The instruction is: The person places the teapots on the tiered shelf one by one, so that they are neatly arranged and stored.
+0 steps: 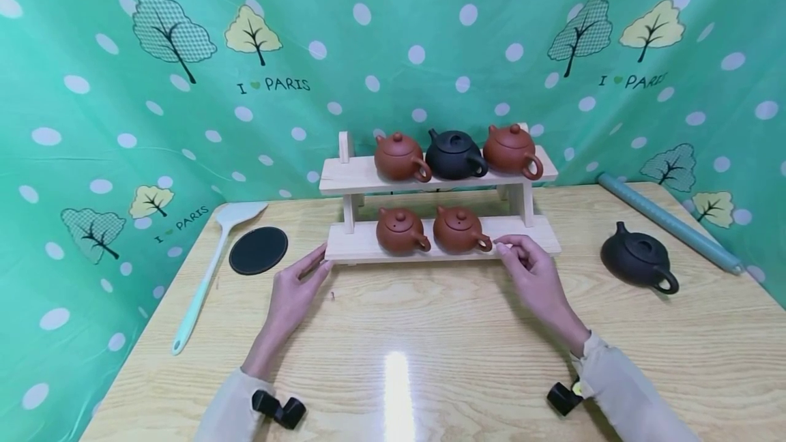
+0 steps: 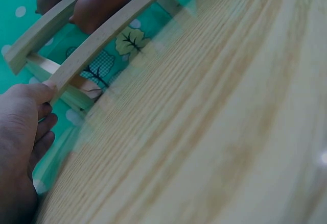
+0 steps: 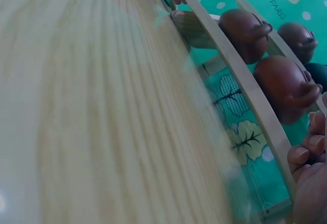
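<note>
A two-tier wooden rack [image 1: 442,259] stands at the back of the table. My left hand [image 1: 296,292] grips the left end of its lower board, with the thumb at the front edge in the left wrist view. Two reddish-brown teapots, a left one [image 1: 399,232] and a right one [image 1: 457,229], sit on that board, handles to the right. My right hand [image 1: 533,277] pinches at the outer end of the right teapot's handle, fingers curled. The upper board holds a brown teapot [image 1: 396,155], a black teapot [image 1: 451,155] and another brown teapot [image 1: 508,149].
At the right lies a black teapot [image 1: 635,259] beside a long pale-blue roll [image 1: 669,222]. A white spatula with a mint handle [image 1: 205,285] and a black round mat [image 1: 259,251] lie at the left. A green patterned curtain [image 1: 393,33] hangs behind the table.
</note>
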Demonstrator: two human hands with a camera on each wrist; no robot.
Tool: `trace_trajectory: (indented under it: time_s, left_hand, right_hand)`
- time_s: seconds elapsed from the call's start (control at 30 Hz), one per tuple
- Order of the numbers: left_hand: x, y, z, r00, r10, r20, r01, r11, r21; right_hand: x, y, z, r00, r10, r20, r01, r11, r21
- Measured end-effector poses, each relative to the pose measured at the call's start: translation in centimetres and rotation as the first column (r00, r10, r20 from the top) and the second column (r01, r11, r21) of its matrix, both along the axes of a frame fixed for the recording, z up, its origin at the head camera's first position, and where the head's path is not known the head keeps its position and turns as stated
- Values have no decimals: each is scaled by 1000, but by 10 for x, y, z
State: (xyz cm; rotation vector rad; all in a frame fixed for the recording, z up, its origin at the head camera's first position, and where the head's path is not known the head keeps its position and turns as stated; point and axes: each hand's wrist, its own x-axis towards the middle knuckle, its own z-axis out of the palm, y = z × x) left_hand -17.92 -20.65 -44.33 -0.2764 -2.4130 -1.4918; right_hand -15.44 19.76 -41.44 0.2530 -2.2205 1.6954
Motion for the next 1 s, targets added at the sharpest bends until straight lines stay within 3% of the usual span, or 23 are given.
trace_trajectory:
  time_s: [0.6, 1.0]
  left_hand:
    - [1, 0, 0, 1000, 1, 5, -1, 1000, -2]
    - [1, 0, 0, 1000, -5, -2, 5, 1000, -3]
  right_hand:
    - [23, 52, -1, 992, -128, 3, 127, 986, 111]
    - [35, 94, -6, 961, -273, -42, 276, 940, 203]
